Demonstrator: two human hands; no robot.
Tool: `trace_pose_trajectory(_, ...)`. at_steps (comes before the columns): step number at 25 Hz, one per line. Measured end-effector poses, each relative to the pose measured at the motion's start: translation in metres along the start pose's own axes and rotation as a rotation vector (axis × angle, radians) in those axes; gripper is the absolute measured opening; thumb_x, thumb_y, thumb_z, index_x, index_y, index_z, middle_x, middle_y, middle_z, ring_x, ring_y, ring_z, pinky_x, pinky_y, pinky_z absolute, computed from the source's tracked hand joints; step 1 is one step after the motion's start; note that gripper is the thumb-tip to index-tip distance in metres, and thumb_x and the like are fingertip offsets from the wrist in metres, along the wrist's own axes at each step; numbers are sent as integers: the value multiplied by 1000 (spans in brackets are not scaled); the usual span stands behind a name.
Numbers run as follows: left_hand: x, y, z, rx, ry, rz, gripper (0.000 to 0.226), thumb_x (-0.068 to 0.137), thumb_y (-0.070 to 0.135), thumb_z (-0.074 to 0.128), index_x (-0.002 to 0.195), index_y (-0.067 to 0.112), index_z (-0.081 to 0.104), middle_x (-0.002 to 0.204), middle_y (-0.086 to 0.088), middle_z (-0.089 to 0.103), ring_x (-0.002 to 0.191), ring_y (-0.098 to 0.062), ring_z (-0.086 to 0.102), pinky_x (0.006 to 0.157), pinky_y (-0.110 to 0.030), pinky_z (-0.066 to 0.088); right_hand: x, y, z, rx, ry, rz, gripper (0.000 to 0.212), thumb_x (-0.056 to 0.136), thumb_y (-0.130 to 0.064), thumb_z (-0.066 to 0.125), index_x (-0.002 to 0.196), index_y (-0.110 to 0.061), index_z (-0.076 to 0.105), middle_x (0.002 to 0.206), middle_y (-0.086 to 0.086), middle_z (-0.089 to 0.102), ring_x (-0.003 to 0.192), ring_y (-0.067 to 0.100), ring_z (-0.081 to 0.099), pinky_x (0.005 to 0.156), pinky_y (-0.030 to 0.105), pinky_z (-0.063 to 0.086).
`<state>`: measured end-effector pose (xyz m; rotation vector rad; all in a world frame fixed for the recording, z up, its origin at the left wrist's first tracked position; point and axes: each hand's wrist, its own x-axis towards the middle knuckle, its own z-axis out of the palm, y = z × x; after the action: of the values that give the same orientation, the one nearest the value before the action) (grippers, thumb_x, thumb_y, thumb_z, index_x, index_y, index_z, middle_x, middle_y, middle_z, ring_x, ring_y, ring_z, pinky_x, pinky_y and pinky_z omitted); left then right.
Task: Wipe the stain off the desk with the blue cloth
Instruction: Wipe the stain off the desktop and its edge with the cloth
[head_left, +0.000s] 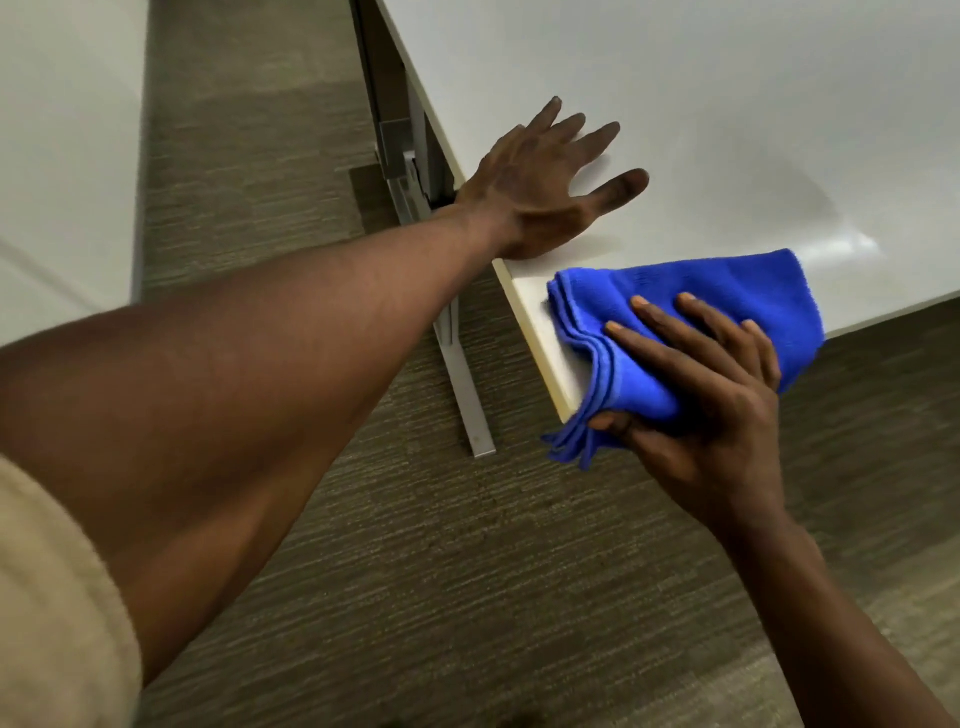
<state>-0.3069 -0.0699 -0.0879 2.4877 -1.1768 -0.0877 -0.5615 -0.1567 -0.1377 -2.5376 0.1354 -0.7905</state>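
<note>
Even, soft indoor light; glare patch on desk (852, 244) near cloth; faint hand shadows; wide-angle bending edges; slight blur.

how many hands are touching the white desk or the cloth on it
2. The left hand rests flat, fingers spread, on the white desk near its left edge. The right hand grips the folded blue microfibre cloth at the desk's near corner.
</note>
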Motion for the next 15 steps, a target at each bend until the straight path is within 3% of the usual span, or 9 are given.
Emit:
trace_pose_trajectory(4, -1, 2, -2, 9, 5, -3, 81, 95, 79, 26, 161, 32, 27, 169, -1, 26, 159, -20, 6, 126, -42, 11, 0, -32, 16, -37, 32, 121, 70, 87, -81, 51, 141, -37, 59, 155, -9, 52, 151, 27, 37, 126, 59, 11)
trace_pose_trajectory(7, -2, 4, -2, 11, -2, -11, 80, 95, 78, 26, 161, 32, 27, 169, -1, 26, 159, -19, 5, 126, -41, 10, -7, -40, 18, -104, -34, 113, 73, 85, -74, 61, 147, -36, 56, 162, -8, 44, 157, 26, 26, 129, 57, 4)
trace_pose_trajectory(10, -2, 3, -4, 22, -5, -7, 81, 95, 78, 26, 162, 31, 26, 169, -2, 25, 159, -20, 5, 126, -42, 10, -9, -31, 8, 41, -61, 90, 70, 78, -61, 74, 141, -35, 62, 159, -12, 49, 156, 18, 29, 129, 56, 8)
trace_pose_trajectory(15, -2, 4, -4, 33, -24, 5, 82, 95, 78, 24, 162, 31, 24, 170, -3, 24, 159, -21, 4, 128, -44, 10, 5, -33, 0, 146, -64, 184, 75, 65, -69, 77, 130, -32, 68, 150, -13, 56, 154, 15, 33, 128, 57, 9)
